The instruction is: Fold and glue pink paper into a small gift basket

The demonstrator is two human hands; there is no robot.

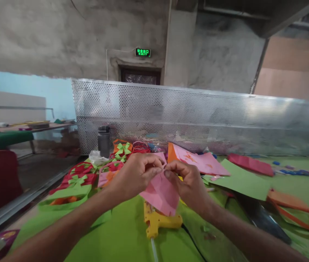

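A pink felt piece (163, 194) hangs between my hands over the table. My left hand (139, 173) pinches its upper edge from the left, thumb against fingers. From the right, my right hand (185, 178) pinches the same edge, its fingertips almost meeting the left ones. What lies right between the fingertips is too small to make out. Below the felt, a yellow hot glue gun (161, 222) lies on the green tabletop (121, 233), a clear glue stick poking out of it and a black cord trailing right.
Small felt bags with bows (78, 180) crowd the left side, near a dark bottle (104, 142). Pink felt sheets (198, 160), a light green sheet (245, 178), a dark flat object (263, 218) and an orange-handled bag (293, 209) lie right. A perforated metal screen (198, 112) stands behind.
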